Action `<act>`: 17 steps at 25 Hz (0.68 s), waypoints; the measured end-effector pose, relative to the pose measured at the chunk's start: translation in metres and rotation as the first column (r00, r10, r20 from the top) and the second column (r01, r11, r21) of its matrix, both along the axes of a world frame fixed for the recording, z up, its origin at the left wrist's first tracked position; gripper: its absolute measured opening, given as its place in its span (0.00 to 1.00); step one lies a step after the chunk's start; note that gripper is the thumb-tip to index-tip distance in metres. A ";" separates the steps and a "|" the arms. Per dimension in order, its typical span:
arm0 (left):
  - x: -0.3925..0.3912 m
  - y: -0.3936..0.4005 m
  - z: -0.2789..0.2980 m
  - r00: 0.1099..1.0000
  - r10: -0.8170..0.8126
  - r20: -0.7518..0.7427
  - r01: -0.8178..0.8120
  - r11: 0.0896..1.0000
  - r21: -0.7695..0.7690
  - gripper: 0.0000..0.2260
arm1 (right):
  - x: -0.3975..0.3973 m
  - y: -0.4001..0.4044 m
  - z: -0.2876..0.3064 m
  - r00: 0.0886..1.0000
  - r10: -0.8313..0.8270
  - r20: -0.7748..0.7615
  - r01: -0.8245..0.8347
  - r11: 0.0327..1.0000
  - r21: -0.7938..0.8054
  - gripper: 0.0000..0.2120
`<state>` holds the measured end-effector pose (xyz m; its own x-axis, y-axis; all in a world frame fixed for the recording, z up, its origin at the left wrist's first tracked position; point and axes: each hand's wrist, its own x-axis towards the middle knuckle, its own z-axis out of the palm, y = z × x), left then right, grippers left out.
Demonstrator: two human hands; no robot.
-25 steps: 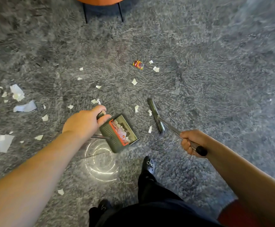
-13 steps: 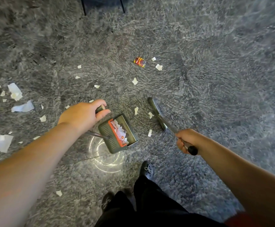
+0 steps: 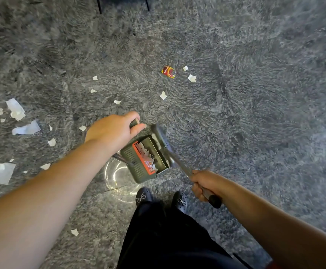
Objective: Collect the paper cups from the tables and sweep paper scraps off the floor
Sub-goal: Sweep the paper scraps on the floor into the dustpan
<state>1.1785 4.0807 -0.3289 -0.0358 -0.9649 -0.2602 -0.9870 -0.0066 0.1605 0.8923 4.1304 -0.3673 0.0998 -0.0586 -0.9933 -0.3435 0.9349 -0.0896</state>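
My left hand (image 3: pixel 112 130) grips the top of the handle of a dark green dustpan (image 3: pixel 138 162), which stands on the grey stone floor (image 3: pixel 255 113) with white paper scraps inside it. My right hand (image 3: pixel 204 183) grips the metal handle of a broom (image 3: pixel 163 139), whose dark head lies right against the dustpan's open mouth. White paper scraps (image 3: pixel 163 95) are scattered over the floor ahead and to the left, with larger pieces (image 3: pixel 0 172) at the far left. A small red and yellow wrapper (image 3: pixel 168 71) lies ahead.
Two dark chair legs (image 3: pixel 99 4) stand at the top edge. My feet in black shoes (image 3: pixel 143 197) are just behind the dustpan. A bright round light reflection (image 3: pixel 117 177) shows on the floor beside the pan.
The broom head swept left from about a hand's width right of the dustpan up to its mouth, taking the scraps near it along. My feet stepped forward and together.
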 end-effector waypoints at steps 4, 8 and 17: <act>0.002 0.000 0.000 0.999 -0.018 -0.027 0.018 1.000 0.008 0.15 | 0.026 0.012 0.017 0.996 0.001 0.089 -0.003 1.000 0.016 0.22; 0.001 0.012 0.001 0.998 -0.042 -0.043 0.041 0.999 -0.008 0.16 | 0.022 0.007 0.035 0.995 0.000 0.100 -0.004 0.999 0.040 0.20; 0.007 0.039 0.004 0.996 -0.056 -0.074 0.059 0.998 0.029 0.17 | 0.006 0.009 0.059 0.995 -0.092 0.045 0.094 0.995 -0.041 0.06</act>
